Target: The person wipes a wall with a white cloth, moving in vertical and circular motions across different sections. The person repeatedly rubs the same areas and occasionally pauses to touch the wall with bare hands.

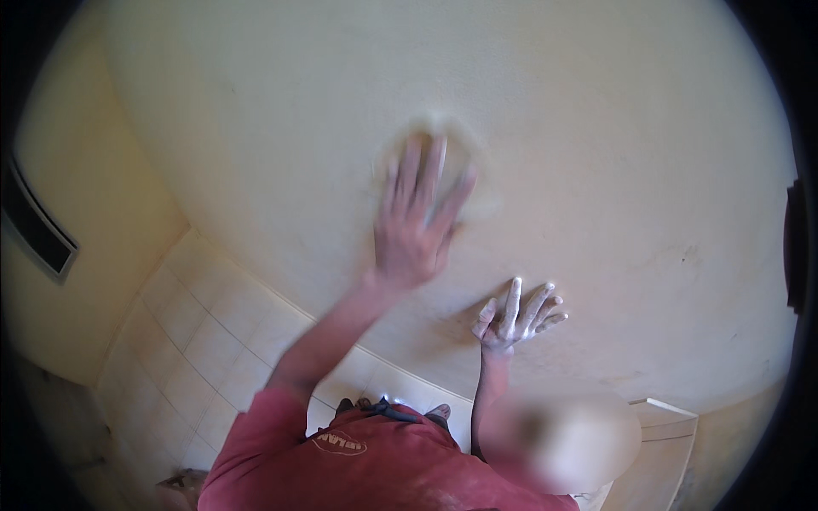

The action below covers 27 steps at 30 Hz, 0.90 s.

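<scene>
My left hand (415, 226) is spread against a cream wall (613, 153), fingers pointing upward and smeared by motion. Around its fingertips the wall shows a paler, whitish smudge (436, 122) with a darker patch beneath. Lower and to the right, my right hand (518, 319) is raised near the same wall, its fingers apart and coated in white. Nothing shows in its grasp, and I cannot tell whether it touches the wall. Beside my right forearm is a pale rounded shape (588, 443), too blurred to make out.
Pale tiles (204, 341) run below the wall on the left. A dark, light-framed panel (38, 226) is on the left side wall. My feet (440, 412) show below. At lower right is a pale ledge (660, 451); a dark object (794, 247) lies at the right rim.
</scene>
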Tool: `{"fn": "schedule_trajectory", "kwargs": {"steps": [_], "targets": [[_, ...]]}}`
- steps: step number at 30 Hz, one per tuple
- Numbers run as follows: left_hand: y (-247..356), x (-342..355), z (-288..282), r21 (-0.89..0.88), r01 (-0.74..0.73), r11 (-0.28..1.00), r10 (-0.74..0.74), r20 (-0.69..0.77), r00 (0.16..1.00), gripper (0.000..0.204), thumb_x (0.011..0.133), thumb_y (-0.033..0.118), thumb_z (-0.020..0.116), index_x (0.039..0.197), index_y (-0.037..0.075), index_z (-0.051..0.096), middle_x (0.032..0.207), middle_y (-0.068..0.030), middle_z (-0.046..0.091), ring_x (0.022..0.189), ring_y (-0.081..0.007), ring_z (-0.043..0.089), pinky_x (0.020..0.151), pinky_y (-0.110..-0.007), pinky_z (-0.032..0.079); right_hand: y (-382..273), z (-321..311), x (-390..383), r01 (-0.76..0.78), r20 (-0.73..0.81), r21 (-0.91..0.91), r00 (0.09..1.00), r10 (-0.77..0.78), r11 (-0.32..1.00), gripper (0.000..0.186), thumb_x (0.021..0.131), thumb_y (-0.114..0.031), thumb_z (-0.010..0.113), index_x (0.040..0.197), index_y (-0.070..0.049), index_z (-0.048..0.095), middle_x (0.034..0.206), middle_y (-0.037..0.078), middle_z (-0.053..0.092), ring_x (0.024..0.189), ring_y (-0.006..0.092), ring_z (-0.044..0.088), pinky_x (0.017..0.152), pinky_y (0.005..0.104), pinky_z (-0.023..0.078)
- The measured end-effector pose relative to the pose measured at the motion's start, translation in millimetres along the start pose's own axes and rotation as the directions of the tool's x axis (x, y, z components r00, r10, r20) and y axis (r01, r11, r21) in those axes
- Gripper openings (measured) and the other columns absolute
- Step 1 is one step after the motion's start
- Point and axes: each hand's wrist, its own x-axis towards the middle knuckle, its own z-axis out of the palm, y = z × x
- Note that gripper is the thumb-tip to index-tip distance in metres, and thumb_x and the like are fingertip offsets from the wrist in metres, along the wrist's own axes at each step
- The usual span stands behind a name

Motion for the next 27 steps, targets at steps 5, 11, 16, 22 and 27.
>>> {"fn": "schedule_trajectory", "kwargs": {"steps": [5, 11, 16, 22, 27], "targets": [[5.8, -150.5, 45.0, 0.027, 0.133, 0.991, -0.135, 0.125, 0.983, 0.061, 0.089, 0.021, 0.057, 0.149, 0.018, 0.047, 0.158, -0.0257, 0.029, 0.143, -0.0543, 0.025, 0.113, -0.067, 0.022, -2.1, 1.4, 4.0, -0.002, 0.000, 0.009, 1.000, 0.002, 1.000, 0.053, 0.094, -0.037, 0.045, 0.137, -0.009, 0.059, 0.155, 0.028, 0.032, 0.151, 0.0428, 0.013, 0.119, 0.0617, -0.002], [1.6, 35.1, -1.8, 0.034, 0.015, 0.999, -0.011, -0.112, 0.994, 0.058, 0.093, 0.024, 0.055, 0.151, 0.021, 0.044, 0.160, -0.0246, 0.025, 0.145, -0.0524, 0.022, 0.114, -0.065, 0.023, 6.1, 0.8, -3.6, -0.008, 0.023, -0.021, 1.000, 0.009, 1.000, 0.052, 0.094, -0.036, 0.047, 0.137, -0.010, 0.059, 0.156, 0.028, 0.032, 0.151, 0.0425, 0.013, 0.119, 0.0610, -0.001], [10.5, 164.8, -28.5, 0.159, -0.147, 0.976, 0.191, -0.311, 0.931, 0.053, 0.103, 0.022, 0.043, 0.155, 0.018, 0.034, 0.162, -0.0212, 0.021, 0.149, -0.0426, 0.019, 0.120, -0.058, 0.019, 4.8, 4.5, -0.2, 0.014, -0.005, -0.012, 1.000, -0.014, 1.000, 0.053, 0.093, -0.036, 0.047, 0.137, -0.010, 0.059, 0.156, 0.027, 0.032, 0.151, 0.0423, 0.014, 0.120, 0.0610, 0.000], [26.1, -45.2, 38.2, 0.023, 0.024, 0.999, -0.025, 0.010, 1.000, 0.061, 0.088, 0.022, 0.057, 0.148, 0.023, 0.048, 0.159, -0.0237, 0.029, 0.143, -0.0516, 0.027, 0.113, -0.066, 0.023, 4.4, 0.8, 2.5, 0.013, 0.003, -0.006, 1.000, -0.013, 1.000, 0.051, 0.093, -0.036, 0.047, 0.135, -0.009, 0.061, 0.155, 0.028, 0.033, 0.151, 0.0421, 0.014, 0.119, 0.0617, 0.000], [38.2, -151.6, 69.8, -0.031, 0.145, 0.989, -0.142, 0.083, 0.986, 0.056, 0.092, 0.028, 0.053, 0.148, 0.022, 0.049, 0.158, -0.0239, 0.029, 0.144, -0.0522, 0.025, 0.113, -0.067, 0.023, 4.6, -0.2, 2.1, 0.006, 0.002, 0.018, 1.000, -0.006, 1.000, 0.050, 0.093, -0.036, 0.048, 0.133, -0.009, 0.063, 0.154, 0.029, 0.034, 0.151, 0.0421, 0.015, 0.120, 0.0614, -0.001]]}}
